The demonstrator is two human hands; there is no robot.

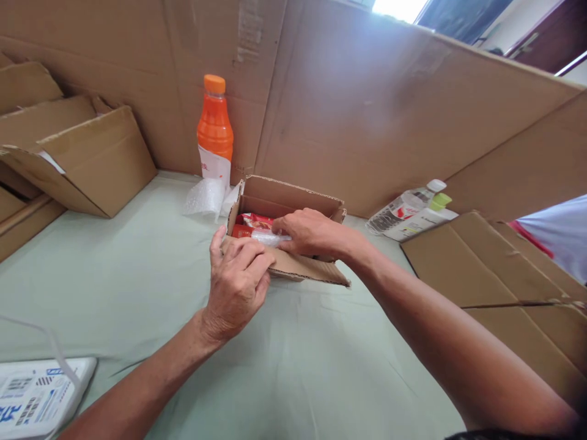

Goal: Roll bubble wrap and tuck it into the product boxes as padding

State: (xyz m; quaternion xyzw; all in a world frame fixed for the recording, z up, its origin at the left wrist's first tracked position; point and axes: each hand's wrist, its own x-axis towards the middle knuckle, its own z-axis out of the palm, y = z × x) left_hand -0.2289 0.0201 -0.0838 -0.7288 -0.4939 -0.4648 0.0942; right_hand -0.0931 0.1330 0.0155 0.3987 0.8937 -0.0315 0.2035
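Centrally in the frame, I see my left hand [238, 282] curled against the near flap of the small open cardboard box [293, 198], fingers folded on the cardboard edge, while my right hand [308, 233] reaches into the box with fingertips pinched on a clear-wrapped packet [269, 238] lying over red packets [254, 221]. Behind the box, toward upper centre-left, an orange bottle [214, 129] stands upright beside bubble wrap [204, 197], and two pale bottles [413, 214] lie tilted at right, all on the green table cloth [137, 275].

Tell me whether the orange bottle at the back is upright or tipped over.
Upright. The orange bottle stands on its base against the cardboard wall, orange cap on top, behind the small open box.
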